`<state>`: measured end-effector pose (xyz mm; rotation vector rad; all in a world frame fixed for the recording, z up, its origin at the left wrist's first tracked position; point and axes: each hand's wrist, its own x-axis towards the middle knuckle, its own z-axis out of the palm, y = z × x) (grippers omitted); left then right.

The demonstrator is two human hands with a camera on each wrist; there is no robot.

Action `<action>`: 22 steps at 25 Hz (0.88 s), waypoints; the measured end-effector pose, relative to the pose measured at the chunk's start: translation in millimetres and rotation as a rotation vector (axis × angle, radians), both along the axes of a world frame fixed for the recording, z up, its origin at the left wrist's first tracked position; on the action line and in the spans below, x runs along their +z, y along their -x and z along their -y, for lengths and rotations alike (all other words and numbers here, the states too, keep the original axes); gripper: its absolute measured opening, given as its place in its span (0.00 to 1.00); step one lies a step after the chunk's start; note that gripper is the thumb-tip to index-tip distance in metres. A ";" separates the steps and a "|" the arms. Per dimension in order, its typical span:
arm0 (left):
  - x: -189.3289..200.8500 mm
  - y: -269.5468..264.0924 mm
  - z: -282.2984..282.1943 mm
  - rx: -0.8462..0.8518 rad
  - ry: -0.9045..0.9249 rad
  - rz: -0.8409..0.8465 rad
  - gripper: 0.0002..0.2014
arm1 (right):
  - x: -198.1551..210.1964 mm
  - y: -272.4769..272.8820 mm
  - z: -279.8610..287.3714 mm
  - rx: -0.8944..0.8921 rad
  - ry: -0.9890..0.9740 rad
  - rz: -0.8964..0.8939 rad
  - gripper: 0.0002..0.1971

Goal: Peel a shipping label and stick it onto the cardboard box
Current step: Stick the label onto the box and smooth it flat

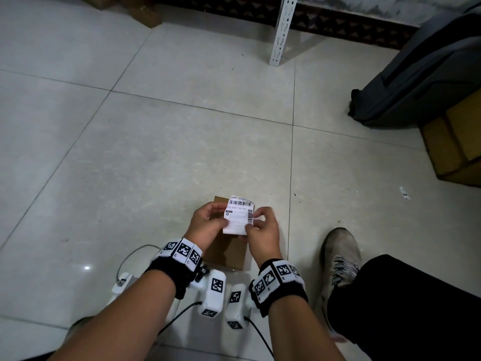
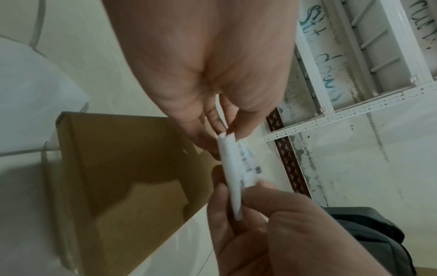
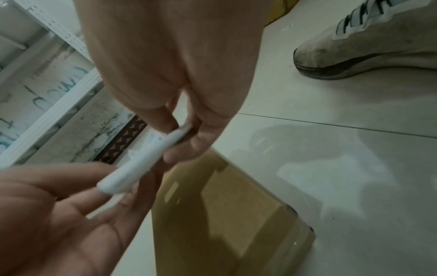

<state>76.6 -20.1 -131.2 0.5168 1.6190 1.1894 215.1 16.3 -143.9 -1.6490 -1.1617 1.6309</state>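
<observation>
A white shipping label (image 1: 238, 216) with barcodes is held up between both hands, above a flat brown cardboard box (image 1: 229, 252) lying on the tiled floor. My left hand (image 1: 208, 221) pinches the label's left edge. My right hand (image 1: 261, 226) pinches its right edge. The left wrist view shows the label (image 2: 232, 171) edge-on, a thin sheet lifting off its backing, with the box (image 2: 123, 168) below. The right wrist view shows the label (image 3: 139, 164) edge-on between thumb and fingers, over the box (image 3: 224, 214).
A white slotted metal shelf post (image 1: 282, 29) stands ahead. A dark grey bag (image 1: 421, 79) and a larger cardboard box (image 1: 458, 142) sit at the right. A shoe (image 1: 339, 259) is beside the small box. White devices with cables (image 1: 216, 293) lie near my wrists.
</observation>
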 end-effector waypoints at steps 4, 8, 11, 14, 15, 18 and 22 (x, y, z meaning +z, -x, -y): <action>-1.1 11.1 2.4 -0.068 0.022 -0.014 0.24 | -1.6 4.9 -4.9 0.088 0.010 -0.065 0.25; -8.1 22.2 6.5 -0.070 -0.004 -0.189 0.24 | -6.0 -2.9 -6.2 0.161 0.008 -0.044 0.32; -20.5 29.9 12.8 -0.075 0.079 -0.357 0.22 | -3.3 -2.9 -5.6 0.163 0.010 -0.023 0.35; -41.8 33.7 21.9 -0.183 0.116 -0.374 0.26 | 1.7 0.4 -4.6 0.205 -0.001 -0.042 0.37; -42.9 32.3 24.2 -0.237 0.139 -0.399 0.28 | 1.4 1.9 -4.3 0.219 -0.003 -0.036 0.38; -37.7 26.8 27.6 -0.370 0.155 -0.521 0.29 | -6.2 4.9 -3.4 0.247 -0.026 0.028 0.40; -31.1 28.1 31.4 -0.427 0.130 -0.514 0.28 | -11.5 4.9 2.2 0.269 -0.043 0.041 0.43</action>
